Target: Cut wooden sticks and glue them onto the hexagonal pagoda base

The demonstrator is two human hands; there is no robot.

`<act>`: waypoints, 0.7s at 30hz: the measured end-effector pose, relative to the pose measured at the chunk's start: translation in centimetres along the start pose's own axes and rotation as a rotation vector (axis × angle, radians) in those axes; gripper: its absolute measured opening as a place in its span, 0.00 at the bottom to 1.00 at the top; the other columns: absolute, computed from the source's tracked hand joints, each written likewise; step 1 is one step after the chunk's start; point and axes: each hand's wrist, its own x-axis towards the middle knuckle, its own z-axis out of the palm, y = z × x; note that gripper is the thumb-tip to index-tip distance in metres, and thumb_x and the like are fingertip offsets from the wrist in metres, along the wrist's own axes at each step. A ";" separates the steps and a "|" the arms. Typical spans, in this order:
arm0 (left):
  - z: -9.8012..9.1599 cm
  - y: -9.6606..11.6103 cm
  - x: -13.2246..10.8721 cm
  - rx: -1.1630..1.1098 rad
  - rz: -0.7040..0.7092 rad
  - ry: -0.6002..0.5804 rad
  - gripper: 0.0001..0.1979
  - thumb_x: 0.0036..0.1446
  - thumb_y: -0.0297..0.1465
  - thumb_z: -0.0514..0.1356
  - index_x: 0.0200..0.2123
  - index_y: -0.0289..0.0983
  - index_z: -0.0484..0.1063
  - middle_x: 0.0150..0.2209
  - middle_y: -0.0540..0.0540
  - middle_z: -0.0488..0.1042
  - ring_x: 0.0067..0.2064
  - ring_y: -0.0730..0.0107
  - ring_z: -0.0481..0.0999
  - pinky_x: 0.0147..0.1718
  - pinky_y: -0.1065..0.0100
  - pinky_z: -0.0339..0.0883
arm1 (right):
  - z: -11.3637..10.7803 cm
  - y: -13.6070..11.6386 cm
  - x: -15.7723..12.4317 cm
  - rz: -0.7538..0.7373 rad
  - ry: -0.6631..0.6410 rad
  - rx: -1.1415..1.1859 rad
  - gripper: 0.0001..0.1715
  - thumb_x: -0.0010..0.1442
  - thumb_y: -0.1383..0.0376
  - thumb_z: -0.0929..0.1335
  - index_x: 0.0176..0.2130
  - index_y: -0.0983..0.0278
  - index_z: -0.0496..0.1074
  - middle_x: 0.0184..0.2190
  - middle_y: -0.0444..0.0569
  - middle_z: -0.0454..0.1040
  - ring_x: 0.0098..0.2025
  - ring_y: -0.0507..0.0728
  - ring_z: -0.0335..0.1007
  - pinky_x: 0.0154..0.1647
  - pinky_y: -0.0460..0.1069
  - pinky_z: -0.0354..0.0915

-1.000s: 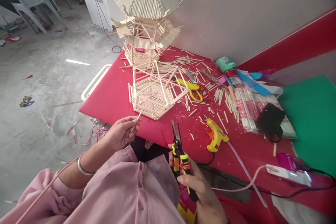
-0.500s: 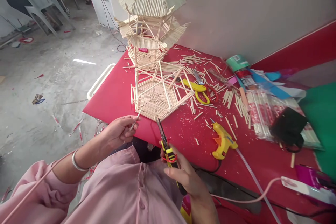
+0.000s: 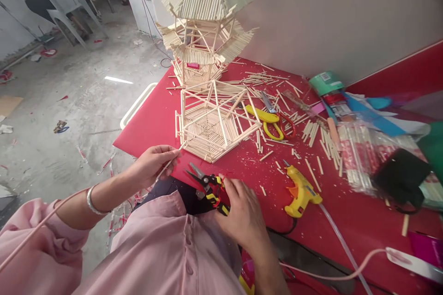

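Left hand (image 3: 154,162) pinches a stick (image 3: 165,169) — right hand (image 3: 242,209) half-curled around pliers (image 3: 209,184).

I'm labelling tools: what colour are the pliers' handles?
The handles are yellow and black; head view.

Cutters (image 3: 209,181) have swung leftward from the right fingers (image 3: 231,190), pointing toward the left fingers (image 3: 166,152); more stick (image 3: 164,171) now shows below the latter.

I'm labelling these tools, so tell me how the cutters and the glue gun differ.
The cutters are in the right hand; the glue gun lies on the table. The cutters have two blades, spread apart; the glue gun has one nozzle. The cutters show much black; the glue gun is mostly yellow. Both have yellow parts.
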 end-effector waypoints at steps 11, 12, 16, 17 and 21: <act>0.0 0.3 -0.5 0.164 -0.004 0.021 0.14 0.54 0.38 0.68 0.25 0.34 0.72 0.23 0.47 0.74 0.19 0.77 0.68 0.16 0.75 0.56 | 1.3 0.0 2.2 -0.092 0.124 -0.097 0.35 0.54 0.60 0.71 0.59 0.67 0.67 0.50 0.60 0.72 0.51 0.67 0.65 0.52 0.60 0.62; 0.1 0.1 -0.6 0.189 0.028 0.024 0.15 0.54 0.39 0.68 0.25 0.34 0.73 0.24 0.46 0.75 0.20 0.76 0.70 0.17 0.75 0.57 | 1.5 0.1 2.1 -0.091 0.131 -0.087 0.36 0.54 0.60 0.71 0.60 0.67 0.67 0.51 0.60 0.71 0.52 0.67 0.65 0.52 0.60 0.63; 0.2 -1.0 -1.4 0.306 0.245 0.082 0.11 0.52 0.37 0.70 0.27 0.35 0.78 0.26 0.47 0.76 0.25 0.76 0.70 0.23 0.76 0.61 | 1.3 0.2 2.2 -0.108 0.120 -0.057 0.36 0.56 0.58 0.72 0.61 0.67 0.66 0.53 0.62 0.70 0.53 0.68 0.65 0.54 0.61 0.63; 0.2 -1.3 -1.6 0.321 0.281 0.093 0.11 0.52 0.37 0.70 0.27 0.35 0.79 0.24 0.48 0.75 0.23 0.77 0.67 0.21 0.76 0.59 | 1.1 0.3 2.3 -0.120 0.110 -0.057 0.37 0.57 0.56 0.72 0.61 0.66 0.66 0.53 0.62 0.70 0.52 0.68 0.65 0.54 0.62 0.64; -0.1 -2.0 -2.4 0.232 0.325 0.024 0.15 0.50 0.42 0.71 0.30 0.35 0.81 0.22 0.46 0.74 0.21 0.75 0.67 0.18 0.73 0.59 | 0.5 0.7 2.5 -0.163 0.081 -0.061 0.41 0.58 0.51 0.74 0.64 0.62 0.63 0.55 0.60 0.71 0.54 0.68 0.66 0.55 0.63 0.64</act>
